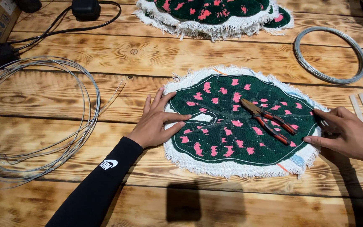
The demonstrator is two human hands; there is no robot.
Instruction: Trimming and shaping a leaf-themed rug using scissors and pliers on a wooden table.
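Nearest us, our left hand (pixel 156 122) lies flat on the wooden table (pixel 156 59), fingers spread apart, thumb and fingertips pressing the left edge of a round tufted rug piece (pixel 232 143), dark green with pink flecks and a frayed white border. Our right hand (pixel 349 134) is at the piece's right edge, thumb and forefinger closed on the fringe there. The rug lies in the middle of the table, and red-handled pliers (pixel 267 120) rest on top of it, right of centre. Toward the table's left edge sprawls a loose coil of wire (pixel 80 126). Farther off, near the right edge, lies a tighter wire ring (pixel 360 54). At the far edge sits a second tufted piece (pixel 215 12), with a black power adapter (pixel 85 8) near the far left corner.
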